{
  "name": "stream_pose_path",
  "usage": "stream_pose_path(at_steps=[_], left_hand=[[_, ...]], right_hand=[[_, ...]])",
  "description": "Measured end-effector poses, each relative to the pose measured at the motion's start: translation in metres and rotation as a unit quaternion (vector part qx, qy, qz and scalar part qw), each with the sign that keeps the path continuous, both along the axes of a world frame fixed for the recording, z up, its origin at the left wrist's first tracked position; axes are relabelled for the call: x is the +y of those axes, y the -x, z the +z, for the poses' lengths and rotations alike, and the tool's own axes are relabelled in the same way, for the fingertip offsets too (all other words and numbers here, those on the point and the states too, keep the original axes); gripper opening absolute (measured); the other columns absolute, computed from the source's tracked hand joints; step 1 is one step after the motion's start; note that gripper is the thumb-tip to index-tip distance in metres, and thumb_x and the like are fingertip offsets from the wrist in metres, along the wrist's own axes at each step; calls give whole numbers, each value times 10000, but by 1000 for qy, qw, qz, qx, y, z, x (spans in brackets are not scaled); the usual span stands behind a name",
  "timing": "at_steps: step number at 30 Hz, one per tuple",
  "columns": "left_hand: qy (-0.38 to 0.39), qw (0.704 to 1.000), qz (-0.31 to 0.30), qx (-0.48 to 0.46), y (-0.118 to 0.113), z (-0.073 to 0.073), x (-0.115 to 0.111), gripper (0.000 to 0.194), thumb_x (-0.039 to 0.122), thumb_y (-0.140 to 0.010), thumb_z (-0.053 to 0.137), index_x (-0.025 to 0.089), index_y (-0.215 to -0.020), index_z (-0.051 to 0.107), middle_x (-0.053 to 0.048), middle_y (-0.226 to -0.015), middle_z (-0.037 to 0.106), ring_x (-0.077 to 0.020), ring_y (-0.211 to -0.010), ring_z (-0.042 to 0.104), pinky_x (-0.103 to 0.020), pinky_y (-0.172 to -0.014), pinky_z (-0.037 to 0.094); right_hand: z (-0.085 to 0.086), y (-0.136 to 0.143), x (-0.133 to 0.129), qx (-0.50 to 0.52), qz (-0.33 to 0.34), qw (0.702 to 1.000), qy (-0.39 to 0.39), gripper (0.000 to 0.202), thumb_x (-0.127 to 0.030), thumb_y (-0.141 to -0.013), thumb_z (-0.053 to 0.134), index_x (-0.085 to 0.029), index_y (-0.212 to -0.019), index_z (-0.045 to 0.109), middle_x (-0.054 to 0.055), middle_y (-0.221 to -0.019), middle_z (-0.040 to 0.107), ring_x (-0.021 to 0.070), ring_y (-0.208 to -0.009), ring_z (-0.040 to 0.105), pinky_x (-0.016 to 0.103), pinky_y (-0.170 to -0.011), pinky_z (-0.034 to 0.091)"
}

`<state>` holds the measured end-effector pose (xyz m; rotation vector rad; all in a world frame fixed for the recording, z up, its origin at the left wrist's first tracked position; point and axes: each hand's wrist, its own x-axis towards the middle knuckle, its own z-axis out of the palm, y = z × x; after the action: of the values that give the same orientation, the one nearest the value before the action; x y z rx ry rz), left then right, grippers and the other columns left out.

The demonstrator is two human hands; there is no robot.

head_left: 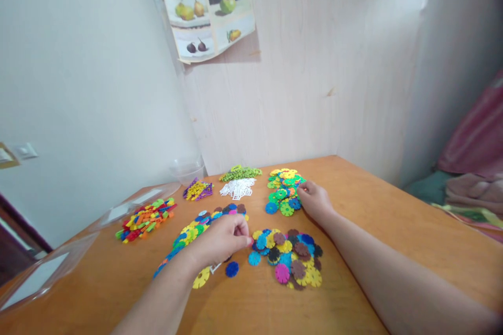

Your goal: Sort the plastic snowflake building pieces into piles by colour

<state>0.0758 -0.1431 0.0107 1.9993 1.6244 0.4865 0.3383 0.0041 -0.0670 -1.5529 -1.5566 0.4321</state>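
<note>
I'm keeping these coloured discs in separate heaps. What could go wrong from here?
The left hand rests between two heaps, at the edge of the mixed disc pile; a sweep could blend them. The right hand touches the green and yellow pile, and its forearm passes close beside the mixed pile, so it might drag discs along.

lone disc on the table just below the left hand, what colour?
Blue; the lone disc shows clearly in the head view.
</note>
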Motion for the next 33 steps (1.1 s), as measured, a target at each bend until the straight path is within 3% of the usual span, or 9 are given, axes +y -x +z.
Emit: stream_pose_path(at_steps=[5,10,16,21,27,33], left_hand=[[21,997,-2,-73,-35,5,2,193,365,-753,641,178,-789,613,8,-702,620,-134,-641,545,-227,-549,369],[20,998,-34,-55,-61,-12,12,150,327,-747,624,187,-794,649,-7,-714,668,-134,-622,566,-218,-502,350],[-18,999,-47,-17,-70,-23,22,130,288,-732,611,183,-765,682,-14,-709,684,-136,-633,575,-217,-519,351],[-26,999,-39,-6,-57,-9,15,171,308,-766,579,177,-816,677,-13,-720,667,-139,-644,566,-220,-532,357],[-8,998,-42,35,-14,9,-5,150,291,-769,572,188,-821,668,-5,-737,645,-149,-683,579,-229,-569,373],[28,990,-31,137,15,9,-24,186,250,-693,600,224,-853,691,13,-748,645,-153,-668,561,-239,-554,327]], right_hand=[[2,1,-2,5,2,1000,1,217,-352,-837,501,-241,-874,684,24,-746,677,183,-724,608,247,-602,380],[1,2,-2,0,-3,1000,-8,224,-359,-848,487,-238,-838,675,28,-749,678,188,-741,611,250,-615,390],[2,2,-2,2,-1,1000,-15,217,-358,-849,499,-242,-856,682,23,-742,680,183,-739,612,246,-630,395],[2,1,-2,5,2,1000,-14,211,-348,-844,501,-237,-845,681,28,-751,684,184,-734,607,247,-614,382],[0,2,-2,9,-3,1000,-4,229,-361,-838,505,-238,-875,694,22,-732,677,175,-704,597,243,-588,365],[0,3,-4,13,1,1000,-18,277,-444,-856,494,-237,-852,679,10,-678,642,170,-665,571,243,-561,339]])
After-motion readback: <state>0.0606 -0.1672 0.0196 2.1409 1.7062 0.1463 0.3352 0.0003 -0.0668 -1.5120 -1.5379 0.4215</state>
